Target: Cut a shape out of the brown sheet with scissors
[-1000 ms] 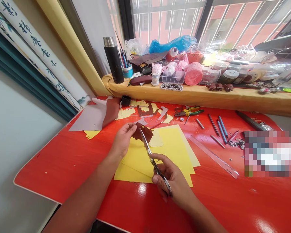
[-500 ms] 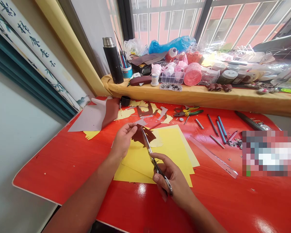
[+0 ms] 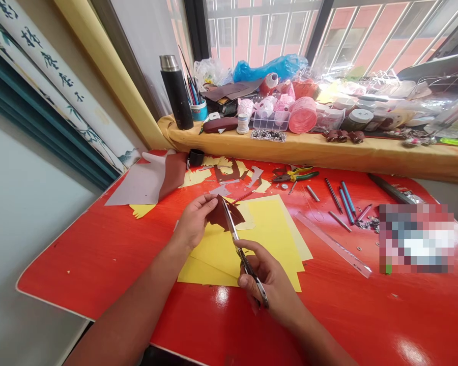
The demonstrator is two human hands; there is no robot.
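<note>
Between thumb and fingers, my left hand (image 3: 194, 218) pinches the corner of a dark brown piece of leather-like sheet (image 3: 236, 214). My right hand (image 3: 265, 274) grips a pair of metal scissors (image 3: 236, 239) by the handles. Their blades lie across the brown piece, close to my left fingertips, and look nearly closed. Below both hands, yellow sheets (image 3: 213, 269) are stacked on the red table (image 3: 198, 325). A pale yellow cut piece (image 3: 248, 218) shows just behind the brown one.
Yellow, brown and grey offcuts (image 3: 221, 175) lie behind my hands, near pliers (image 3: 295, 175). A large folded brown sheet (image 3: 137, 183) is at left. On the right are a clear ruler (image 3: 336, 246) and several pens (image 3: 349, 198). A black thermos (image 3: 177, 96) stands on the cluttered sill.
The view has shifted very slightly. The scissor blades look a little more closed over the brown piece, while both hands keep nearly the same place.
</note>
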